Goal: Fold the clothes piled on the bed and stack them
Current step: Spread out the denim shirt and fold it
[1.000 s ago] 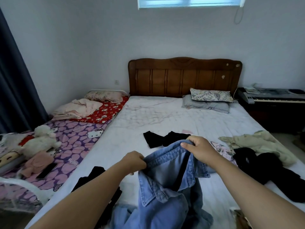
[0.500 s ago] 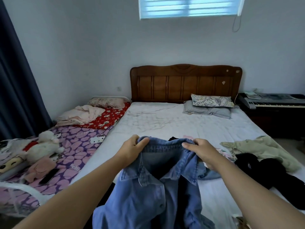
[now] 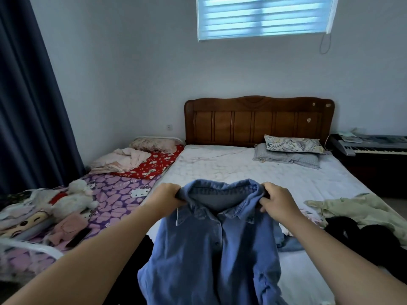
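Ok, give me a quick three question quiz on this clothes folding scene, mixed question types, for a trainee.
1. True or false: both hands, left hand and right hand, grip the denim shirt at its collar.
2. Which garment lies nearest the right edge of the bed? A) red sweater B) pale green garment C) yellow towel
3. Fill in: the patterned pillow lies on a ____ pillow.

Key: 1 true; 2 B; 3 grey

left hand + right hand | gripping denim shirt shoulders | above bed
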`<state>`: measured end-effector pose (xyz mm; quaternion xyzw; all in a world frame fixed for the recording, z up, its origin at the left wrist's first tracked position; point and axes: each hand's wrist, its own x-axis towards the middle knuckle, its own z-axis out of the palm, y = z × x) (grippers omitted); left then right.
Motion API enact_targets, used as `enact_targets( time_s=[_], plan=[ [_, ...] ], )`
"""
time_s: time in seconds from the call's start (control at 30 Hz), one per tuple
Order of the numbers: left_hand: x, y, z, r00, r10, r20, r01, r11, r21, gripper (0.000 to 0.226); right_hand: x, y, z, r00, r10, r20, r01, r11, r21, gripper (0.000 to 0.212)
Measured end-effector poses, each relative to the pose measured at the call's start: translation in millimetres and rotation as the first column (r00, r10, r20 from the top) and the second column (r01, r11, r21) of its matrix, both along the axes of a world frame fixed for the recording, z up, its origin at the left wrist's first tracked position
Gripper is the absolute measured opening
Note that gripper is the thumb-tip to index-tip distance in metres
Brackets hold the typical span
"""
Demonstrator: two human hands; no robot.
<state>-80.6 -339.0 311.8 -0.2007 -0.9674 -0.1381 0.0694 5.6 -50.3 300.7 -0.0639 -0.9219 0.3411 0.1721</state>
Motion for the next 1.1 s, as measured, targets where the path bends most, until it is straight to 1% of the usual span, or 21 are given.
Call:
enact_targets(
  time_s=[0.07, 0.13, 0.17, 0.2, 0.23, 0.27, 0.3, 0.33, 0.37, 0.4, 0.43, 0.5, 0.57, 0.67, 0.73, 0.8, 0.83, 0.9, 0.97, 1.03, 1.1],
  plan=[
    [3.5, -1.2, -2.9, 0.997, 0.046, 0.065, -0.063, 0.959, 0.275, 0.023, 1.3, 3.2, 1.5, 0.999, -0.034, -0.017, 0.034, 0.999, -0.022, 0.015],
    [9.0, 1.6, -5.8, 0.989, -0.029, 0.146, -0.051, 0.858, 0.511, 0.018, 2.8, 4.5, 3.0, 0.997, -0.064, -0.052, 0.06, 0.995, -0.08, 0.012],
    [11.5, 3.4, -6.8, 0.981, -0.088, 0.172, -0.034, 0.798, 0.602, 0.016, 3.7, 4.3, 3.5, 0.995, -0.059, -0.081, 0.046, 0.986, -0.16, 0.012],
    [13.2, 5.0, -6.1, 0.977, -0.138, 0.162, -0.003, 0.75, 0.661, 0.015, 5.6, 4.7, 4.1, 0.992, -0.054, -0.114, 0.024, 0.969, -0.245, 0.013],
    [16.4, 6.7, -3.3, 0.979, -0.161, 0.121, 0.036, 0.73, 0.683, 0.016, 8.4, 5.1, 5.8, 0.987, -0.058, -0.148, 0.012, 0.956, -0.293, 0.013],
    [17.8, 7.8, -0.7, 0.987, -0.154, 0.038, 0.091, 0.745, 0.661, 0.022, 11.2, 6.3, 7.9, 0.98, -0.073, -0.183, 0.015, 0.953, -0.301, 0.011],
    [18.8, 8.3, 2.2, 0.986, -0.131, -0.099, 0.164, 0.795, 0.585, 0.032, 14.9, 8.3, 9.6, 0.97, -0.1, -0.223, 0.034, 0.96, -0.279, 0.01],
    [18.1, 7.9, 4.9, 0.954, -0.102, -0.281, 0.223, 0.869, 0.442, 0.039, 18.1, 10.0, 11.8, 0.95, -0.135, -0.281, 0.069, 0.97, -0.232, 0.012],
    [18.8, 8.9, 9.6, 0.87, -0.086, -0.485, 0.255, 0.921, 0.293, 0.043, 20.7, 11.1, 14.4, 0.921, -0.182, -0.345, 0.131, 0.977, -0.166, 0.019],
    [20.7, 10.5, 15.9, 0.772, -0.092, -0.629, 0.271, 0.943, 0.194, 0.043, 24.2, 10.6, 19.3, 0.883, -0.227, -0.411, 0.205, 0.974, -0.096, 0.024],
    [23.1, 12.7, 22.1, 0.704, -0.103, -0.703, 0.278, 0.95, 0.14, 0.043, 27.2, 9.2, 26.3, 0.843, -0.262, -0.469, 0.278, 0.96, -0.036, 0.025],
    [25.0, 18.5, 35.7, 0.625, -0.099, -0.775, 0.288, 0.951, 0.11, 0.045, 31.2, 5.2, 42.9, 0.77, -0.291, -0.567, 0.392, 0.918, 0.061, 0.025],
    [20.5, 21.3, 45.7, 0.587, -0.071, -0.806, 0.281, 0.952, 0.12, 0.047, 32.8, 2.0, 60.4, 0.717, -0.271, -0.643, 0.445, 0.887, 0.121, 0.023],
    [19.8, 23.2, 59.8, 0.594, -0.032, -0.804, 0.275, 0.947, 0.165, 0.051, 37.0, -3.0, 84.1, 0.636, -0.214, -0.741, 0.489, 0.855, 0.173, 0.022],
    [22.0, 24.4, 68.5, 0.605, -0.008, -0.796, 0.267, 0.944, 0.193, 0.052, 40.5, -6.8, 96.9, 0.602, -0.202, -0.772, 0.536, 0.819, 0.204, 0.025],
    [20.6, 26.1, 74.3, 0.642, 0.006, -0.766, 0.253, 0.942, 0.22, 0.054, 40.4, -9.4, 107.5, 0.626, -0.217, -0.749, 0.558, 0.796, 0.236, 0.027],
    [18.0, 27.5, 75.5, 0.673, 0.005, -0.74, 0.246, 0.942, 0.23, 0.054, 38.6, -9.7, 111.2, 0.664, -0.24, -0.708, 0.561, 0.786, 0.26, 0.028],
    [10.9, 32.1, 74.6, 0.735, -0.006, -0.678, 0.224, 0.946, 0.235, 0.051, 31.5, -6.6, 115.3, 0.755, -0.323, -0.571, 0.568, 0.757, 0.323, 0.029],
    [1.5, 39.4, 68.9, 0.773, -0.033, -0.633, 0.204, 0.959, 0.199, 0.052, 21.6, 1.6, 111.8, 0.816, -0.375, -0.44, 0.551, 0.735, 0.394, 0.03],
    [-8.9, 49.7, 58.7, 0.808, -0.101, -0.581, 0.224, 0.964, 0.144, 0.05, 9.6, 14.3, 96.4, 0.863, -0.407, -0.3, 0.503, 0.749, 0.431, 0.03],
    [-24.1, 63.4, 36.2, 0.881, -0.189, -0.434, 0.243, 0.967, 0.071, 0.043, -3.0, 33.1, 64.3, 0.893, -0.437, -0.11, 0.439, 0.788, 0.432, 0.029]
  ],
)
